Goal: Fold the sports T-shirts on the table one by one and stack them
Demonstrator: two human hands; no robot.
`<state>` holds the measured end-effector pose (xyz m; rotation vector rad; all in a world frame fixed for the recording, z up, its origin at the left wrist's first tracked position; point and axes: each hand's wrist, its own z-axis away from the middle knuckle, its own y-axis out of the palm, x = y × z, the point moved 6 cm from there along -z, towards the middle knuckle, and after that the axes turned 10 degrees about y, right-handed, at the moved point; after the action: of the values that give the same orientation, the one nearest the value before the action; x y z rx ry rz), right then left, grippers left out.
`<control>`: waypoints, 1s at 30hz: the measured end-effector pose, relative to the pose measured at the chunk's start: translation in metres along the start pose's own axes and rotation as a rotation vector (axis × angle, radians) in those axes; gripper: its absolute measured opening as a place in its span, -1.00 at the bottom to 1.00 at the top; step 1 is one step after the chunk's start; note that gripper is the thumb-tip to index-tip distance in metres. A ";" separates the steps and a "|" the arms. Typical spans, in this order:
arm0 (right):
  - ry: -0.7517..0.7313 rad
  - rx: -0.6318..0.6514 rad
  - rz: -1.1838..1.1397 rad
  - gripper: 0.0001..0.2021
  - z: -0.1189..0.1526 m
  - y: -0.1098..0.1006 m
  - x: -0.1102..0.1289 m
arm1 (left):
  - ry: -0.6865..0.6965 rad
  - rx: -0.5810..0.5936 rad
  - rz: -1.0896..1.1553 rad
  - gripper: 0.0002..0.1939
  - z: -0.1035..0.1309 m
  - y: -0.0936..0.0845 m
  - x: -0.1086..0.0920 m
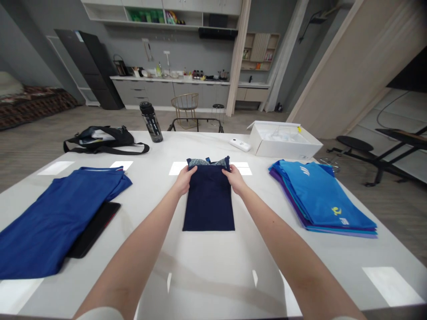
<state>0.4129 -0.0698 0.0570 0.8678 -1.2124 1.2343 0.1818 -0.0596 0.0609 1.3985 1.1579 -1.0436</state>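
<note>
A folded navy garment [209,202] lies flat on the white table [213,262] in front of me. Its far edge is lifted a little and shows a mottled grey-blue inside with a small blue loop. At that edge's left corner, my left hand [185,179] pinches the cloth with the thumb on top. My right hand [235,177] grips the right corner in the same way. The fingers beneath the cloth are hidden. Whether the garment is shorts or a top, I cannot tell.
Left of me, blue clothing [63,209] overlaps a black folded item [95,231]. A stack of folded shirts [313,191] lies right. Toward the back are a black bag [103,140], a bottle [151,122], a white handheld device [239,144] and a white box [283,140].
</note>
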 end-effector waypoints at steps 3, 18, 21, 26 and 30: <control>-0.061 0.095 -0.252 -0.61 0.029 -0.018 0.020 | -0.023 0.080 0.275 -0.51 0.022 0.015 -0.029; -0.276 -0.009 -0.129 -0.60 0.212 -0.225 0.115 | 0.037 0.445 0.260 -0.51 0.143 0.185 -0.164; -0.291 -0.123 -0.087 -0.62 0.231 -0.281 0.133 | -0.066 0.523 0.367 -0.52 0.160 0.242 -0.170; -0.276 -0.287 -0.013 -0.62 0.227 -0.368 0.155 | -0.157 0.593 0.567 -0.59 0.155 0.342 -0.163; -0.166 -0.325 0.038 -0.66 0.166 -0.430 0.148 | -0.285 0.570 0.659 -0.65 0.117 0.421 -0.114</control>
<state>0.7873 -0.2734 0.2861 0.7173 -1.5193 0.9720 0.5746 -0.2071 0.2270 1.8178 0.1413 -1.0658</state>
